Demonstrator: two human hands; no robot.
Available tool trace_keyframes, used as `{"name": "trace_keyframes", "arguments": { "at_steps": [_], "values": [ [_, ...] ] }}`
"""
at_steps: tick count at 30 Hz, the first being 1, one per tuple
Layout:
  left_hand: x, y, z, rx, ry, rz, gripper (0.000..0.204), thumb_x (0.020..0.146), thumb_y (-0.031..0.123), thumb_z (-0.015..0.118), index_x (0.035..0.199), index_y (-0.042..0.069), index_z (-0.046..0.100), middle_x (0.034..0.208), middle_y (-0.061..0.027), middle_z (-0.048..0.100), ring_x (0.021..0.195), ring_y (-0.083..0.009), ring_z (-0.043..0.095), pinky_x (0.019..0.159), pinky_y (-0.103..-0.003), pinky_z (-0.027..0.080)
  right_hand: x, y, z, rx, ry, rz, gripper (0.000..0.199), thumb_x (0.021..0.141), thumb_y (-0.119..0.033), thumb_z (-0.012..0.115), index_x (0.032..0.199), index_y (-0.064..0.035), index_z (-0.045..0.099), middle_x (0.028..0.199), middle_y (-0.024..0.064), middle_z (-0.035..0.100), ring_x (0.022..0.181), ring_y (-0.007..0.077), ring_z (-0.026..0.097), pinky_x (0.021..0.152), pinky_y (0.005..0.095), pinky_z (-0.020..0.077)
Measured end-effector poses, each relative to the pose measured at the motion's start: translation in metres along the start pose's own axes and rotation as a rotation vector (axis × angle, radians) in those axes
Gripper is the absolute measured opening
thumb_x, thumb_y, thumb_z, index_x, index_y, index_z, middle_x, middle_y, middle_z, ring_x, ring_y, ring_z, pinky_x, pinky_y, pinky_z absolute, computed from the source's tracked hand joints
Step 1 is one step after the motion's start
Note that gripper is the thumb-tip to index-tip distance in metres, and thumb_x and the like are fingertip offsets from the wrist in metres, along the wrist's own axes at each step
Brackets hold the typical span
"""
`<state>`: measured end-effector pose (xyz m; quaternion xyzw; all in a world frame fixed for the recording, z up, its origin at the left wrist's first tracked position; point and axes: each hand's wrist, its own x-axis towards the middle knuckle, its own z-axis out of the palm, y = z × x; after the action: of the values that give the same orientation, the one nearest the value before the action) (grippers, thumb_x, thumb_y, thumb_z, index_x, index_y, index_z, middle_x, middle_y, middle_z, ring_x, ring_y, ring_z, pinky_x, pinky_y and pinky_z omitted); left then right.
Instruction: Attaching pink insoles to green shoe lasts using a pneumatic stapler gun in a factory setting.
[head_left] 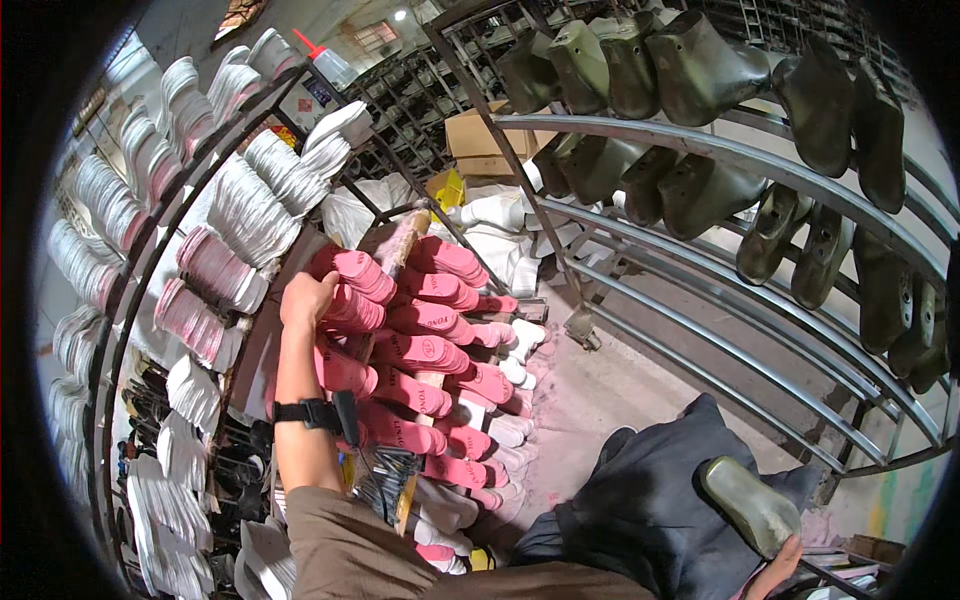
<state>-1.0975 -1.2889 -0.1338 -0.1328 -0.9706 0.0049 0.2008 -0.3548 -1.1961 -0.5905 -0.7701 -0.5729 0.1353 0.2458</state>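
Observation:
My left hand [308, 298] reaches forward to the far left end of the rows of pink insoles [355, 275]. Its fingers curl at the edge of a pink stack, and the fingertips are partly hidden. A black strap with a small device [318, 413] circles that wrist. Low at the right, my right hand [783, 568] grips one end of an olive-green shoe last [748, 505]. The last is held tilted over my dark trouser leg, and only part of that hand shows at the picture's lower edge.
Left of me, a dark metal rack [115, 330] bears many stacks of white insoles [250, 205]. On the right, a wheeled rack with curved metal rails [720, 145] carries several dark green shoe lasts [700, 65]. Cardboard boxes [480, 140] and white bags [505, 235] stand farther back.

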Motion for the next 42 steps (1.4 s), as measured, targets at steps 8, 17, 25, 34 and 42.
{"name": "trace_keyframes", "arguments": {
  "at_steps": [8,17,25,34,42],
  "values": [
    [0.007,-0.002,0.003,-0.289,-0.279,-0.186,0.075,0.076,0.055,0.065,0.109,-0.013,0.059,0.111,-0.0272,0.061,0.102,-0.0317,0.062,0.082,-0.04,0.049,0.004,-0.021,-0.008,0.658,-0.089,0.195,0.052,0.096,-0.038,0.051,0.116,0.0101,0.053,0.107,0.0186,0.06,0.096,0.0231,0.054,0.09,0.0324,0.0409],
    [0.022,-0.016,0.014,-0.467,-0.363,-0.288,0.057,0.078,0.041,0.065,0.109,-0.006,0.059,0.097,-0.0169,0.063,0.075,-0.0277,0.059,0.066,-0.043,0.048,0.003,-0.019,-0.004,0.73,-0.07,0.206,0.053,0.096,-0.039,0.05,0.118,0.0088,0.052,0.11,0.017,0.058,0.098,0.0214,0.054,0.09,0.0318,0.0407],
    [0.014,-0.018,0.011,-0.24,-0.114,-0.082,0.059,0.076,0.048,0.05,0.086,-0.008,0.066,0.094,-0.0271,0.065,0.092,-0.0387,0.063,0.08,-0.045,0.046,0.001,-0.04,-0.012,0.693,-0.03,0.289,0.054,0.096,-0.039,0.05,0.119,0.0093,0.051,0.112,0.0171,0.058,0.099,0.0219,0.054,0.09,0.0322,0.0409],
    [-0.144,0.056,0.061,-0.405,-0.022,0.429,0.054,0.064,0.023,0.068,0.112,0.002,0.055,0.091,-0.0216,0.064,0.084,-0.0378,0.063,0.075,-0.044,0.05,-0.001,-0.048,-0.021,0.791,-0.071,0.302,0.055,0.093,-0.037,0.055,0.121,0.0101,0.049,0.111,0.0193,0.057,0.098,0.0243,0.055,0.088,0.034,0.0417],
    [-0.19,0.22,0.254,-1.094,-0.797,0.272,0.067,0.06,0.015,0.083,0.117,-0.004,0.054,0.101,-0.0124,0.063,0.091,-0.0219,0.06,0.08,-0.031,0.048,-0.007,-0.051,-0.03,0.722,0.004,0.193,0.042,0.093,-0.031,0.055,0.108,0.0076,0.056,0.098,0.0134,0.061,0.089,0.0186,0.055,0.083,0.0329,0.0429]
  ]
}}
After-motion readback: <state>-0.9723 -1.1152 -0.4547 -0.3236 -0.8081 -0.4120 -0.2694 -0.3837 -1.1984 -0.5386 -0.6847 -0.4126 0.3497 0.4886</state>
